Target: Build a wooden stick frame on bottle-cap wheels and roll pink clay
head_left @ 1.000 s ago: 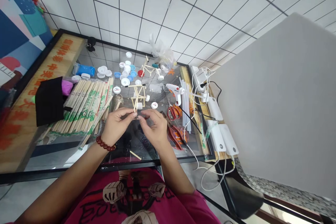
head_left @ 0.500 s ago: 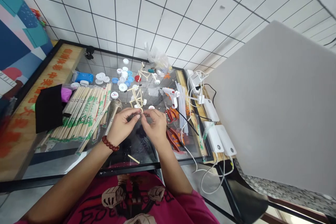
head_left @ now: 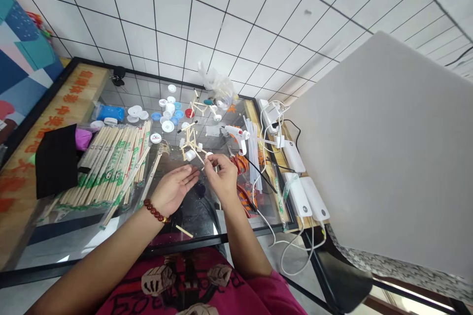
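Observation:
A small frame of short wooden chopstick pieces (head_left: 191, 139) with white bottle caps (head_left: 190, 155) on it stands above the glass tabletop in front of me. My right hand (head_left: 223, 177) pinches the near right end of one of its sticks between thumb and fingers. My left hand (head_left: 176, 189), wearing a brown bead bracelet, lies just below and left of the frame. Its fingers are stretched out, palm turned inward, with nothing in them. A loose stick piece (head_left: 184, 231) rests near the table's front edge.
Bagged chopsticks (head_left: 111, 162) and a black cloth (head_left: 57, 161) lie at left. Loose caps (head_left: 168, 126) and a second stick frame (head_left: 201, 106) are farther back. A glue gun (head_left: 238, 137), glue sticks (head_left: 254, 152), red-handled pliers (head_left: 246, 199) and a cabled power strip (head_left: 271, 115) are at right.
My left hand has come off the stick frame, moving down and left as its fingers opened. My right hand keeps its pinch and has shifted slightly right. More of the frame now shows.

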Action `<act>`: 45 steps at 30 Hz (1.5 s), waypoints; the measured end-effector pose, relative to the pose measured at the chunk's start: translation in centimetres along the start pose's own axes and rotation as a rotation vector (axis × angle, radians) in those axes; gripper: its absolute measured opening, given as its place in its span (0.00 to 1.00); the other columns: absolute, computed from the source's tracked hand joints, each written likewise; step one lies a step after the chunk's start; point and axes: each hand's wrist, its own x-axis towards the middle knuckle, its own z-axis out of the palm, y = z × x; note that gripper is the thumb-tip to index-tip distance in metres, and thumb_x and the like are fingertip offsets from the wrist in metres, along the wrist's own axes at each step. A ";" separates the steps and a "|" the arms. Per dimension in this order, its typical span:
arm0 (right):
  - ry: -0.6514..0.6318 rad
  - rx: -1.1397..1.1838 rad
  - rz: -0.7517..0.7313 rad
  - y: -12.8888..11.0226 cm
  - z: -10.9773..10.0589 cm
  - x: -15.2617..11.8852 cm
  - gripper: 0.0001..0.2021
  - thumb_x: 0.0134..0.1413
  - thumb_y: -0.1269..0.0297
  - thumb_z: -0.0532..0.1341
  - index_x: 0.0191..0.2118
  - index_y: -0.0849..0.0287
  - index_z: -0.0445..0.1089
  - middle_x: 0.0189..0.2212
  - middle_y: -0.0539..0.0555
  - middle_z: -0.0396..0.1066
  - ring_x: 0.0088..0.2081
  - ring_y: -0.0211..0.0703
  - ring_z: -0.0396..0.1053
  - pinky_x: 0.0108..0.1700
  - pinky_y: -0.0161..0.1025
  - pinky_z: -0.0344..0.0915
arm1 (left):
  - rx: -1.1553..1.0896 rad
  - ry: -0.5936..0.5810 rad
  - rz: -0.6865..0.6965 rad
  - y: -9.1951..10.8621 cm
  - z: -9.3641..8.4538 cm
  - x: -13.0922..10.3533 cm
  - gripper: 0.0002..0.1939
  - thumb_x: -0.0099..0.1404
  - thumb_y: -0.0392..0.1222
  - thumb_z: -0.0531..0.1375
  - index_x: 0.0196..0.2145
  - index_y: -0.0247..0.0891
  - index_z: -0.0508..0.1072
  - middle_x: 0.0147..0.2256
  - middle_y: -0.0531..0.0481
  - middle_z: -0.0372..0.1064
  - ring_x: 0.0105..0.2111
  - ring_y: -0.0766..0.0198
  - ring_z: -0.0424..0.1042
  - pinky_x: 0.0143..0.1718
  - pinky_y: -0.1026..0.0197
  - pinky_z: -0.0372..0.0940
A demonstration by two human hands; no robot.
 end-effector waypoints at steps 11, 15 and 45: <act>-0.016 0.039 -0.022 0.1 -0.3 0.0 0.06 0.58 0.66 0.62 0.34 0.56 0.78 0.32 0.52 0.80 0.32 0.42 0.76 0.40 0.40 0.72 | -0.094 -0.108 -0.074 0.4 2.7 2.4 0.03 0.66 0.35 0.67 0.38 0.37 0.81 0.37 0.48 0.81 0.35 0.67 0.80 0.44 0.63 0.75; -0.023 0.097 -0.030 0.0 -0.9 0.0 0.06 0.60 0.64 0.64 0.36 0.56 0.79 0.34 0.53 0.80 0.35 0.42 0.77 0.41 0.39 0.72 | -0.063 -0.109 -0.041 0.5 3.3 3.2 0.03 0.62 0.35 0.70 0.34 0.37 0.80 0.36 0.48 0.81 0.33 0.67 0.79 0.44 0.62 0.75; -0.094 -0.400 0.474 10.7 -3.4 8.9 0.21 0.55 0.52 0.65 0.45 0.64 0.78 0.41 0.63 0.81 0.43 0.57 0.77 0.46 0.46 0.70 | 0.565 0.017 0.240 0.2 -1.2 1.7 0.29 0.47 0.63 0.74 0.38 0.37 0.85 0.38 0.44 0.82 0.37 0.56 0.79 0.41 0.51 0.78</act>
